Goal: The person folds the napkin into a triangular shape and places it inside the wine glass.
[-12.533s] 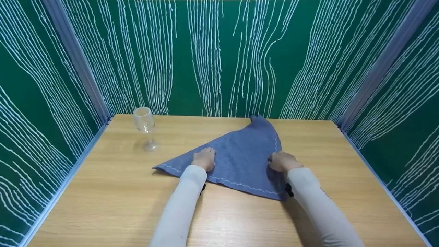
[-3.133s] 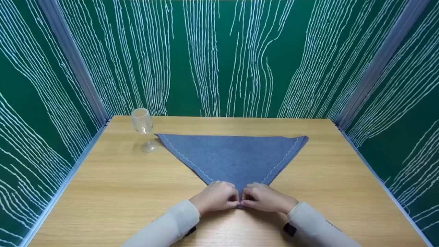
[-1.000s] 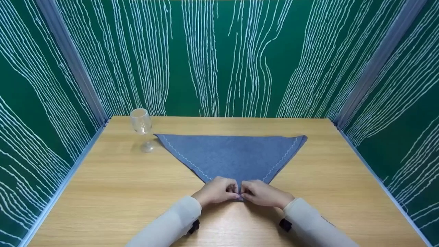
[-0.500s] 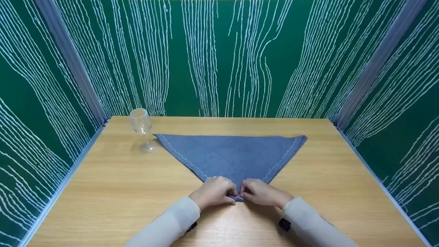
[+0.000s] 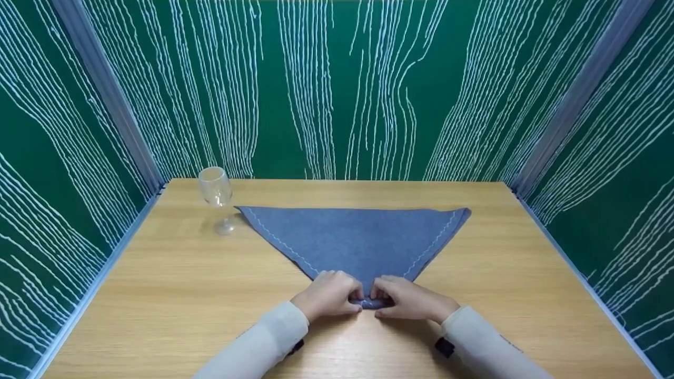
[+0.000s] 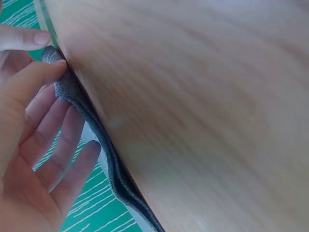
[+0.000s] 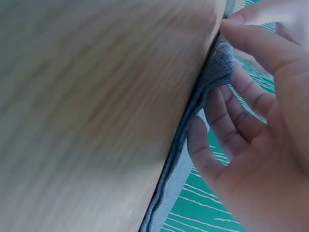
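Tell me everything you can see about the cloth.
The cloth is blue-grey and looks soft, with pale wavy stitching along its two slanting edges. It lies on the table as a rough triangle, its long edge farthest off; the wrist views show layers at its border. Its near end forms a small roll, which the left hand and right hand hold from either side.
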### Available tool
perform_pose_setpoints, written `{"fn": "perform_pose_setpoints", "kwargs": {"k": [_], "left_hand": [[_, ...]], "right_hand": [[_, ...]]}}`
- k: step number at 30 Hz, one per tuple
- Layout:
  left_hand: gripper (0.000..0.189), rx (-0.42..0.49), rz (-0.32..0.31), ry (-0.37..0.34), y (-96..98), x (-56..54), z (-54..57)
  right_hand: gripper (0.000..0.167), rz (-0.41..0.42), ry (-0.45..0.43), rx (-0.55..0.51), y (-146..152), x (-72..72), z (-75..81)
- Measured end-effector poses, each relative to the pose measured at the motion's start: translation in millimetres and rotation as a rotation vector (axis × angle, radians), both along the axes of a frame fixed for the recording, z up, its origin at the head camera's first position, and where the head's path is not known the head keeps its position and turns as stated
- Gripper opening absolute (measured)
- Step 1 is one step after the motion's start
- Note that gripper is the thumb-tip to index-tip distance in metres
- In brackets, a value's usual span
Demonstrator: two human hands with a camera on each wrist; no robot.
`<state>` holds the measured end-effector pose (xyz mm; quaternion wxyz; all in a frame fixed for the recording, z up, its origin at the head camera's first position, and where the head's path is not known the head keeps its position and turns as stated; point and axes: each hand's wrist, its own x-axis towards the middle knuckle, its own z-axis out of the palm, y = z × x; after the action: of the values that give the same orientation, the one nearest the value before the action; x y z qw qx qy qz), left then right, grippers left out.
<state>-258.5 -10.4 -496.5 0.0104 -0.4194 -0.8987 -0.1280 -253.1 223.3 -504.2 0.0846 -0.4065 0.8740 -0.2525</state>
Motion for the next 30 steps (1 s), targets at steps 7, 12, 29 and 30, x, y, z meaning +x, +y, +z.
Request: {"fn": "perform_pose_setpoints", "kwargs": {"k": [7, 12, 29, 30], "left_hand": [[0.013, -0.015, 0.006, -0.014, 0.5, -0.7, 0.1], [0.015, -0.025, 0.011, -0.019, -0.3, -1.9, 0.5], [0.019, 0.092, 0.059, -0.331, -6.6, -17.4, 0.3], [0.019, 0.105, 0.055, -0.343, -6.7, -18.3, 0.5]], "right_hand": [[0.023, -0.024, -0.022, 0.005, -0.5, -0.4, 0.0], [0.021, -0.010, 0.054, 0.011, -0.6, -0.6, -1.5], [0.011, 0.057, 0.141, 0.070, -1.2, -14.9, 8.8], [0.011, 0.055, 0.117, 0.078, -1.2, -17.0, 9.4]]}}
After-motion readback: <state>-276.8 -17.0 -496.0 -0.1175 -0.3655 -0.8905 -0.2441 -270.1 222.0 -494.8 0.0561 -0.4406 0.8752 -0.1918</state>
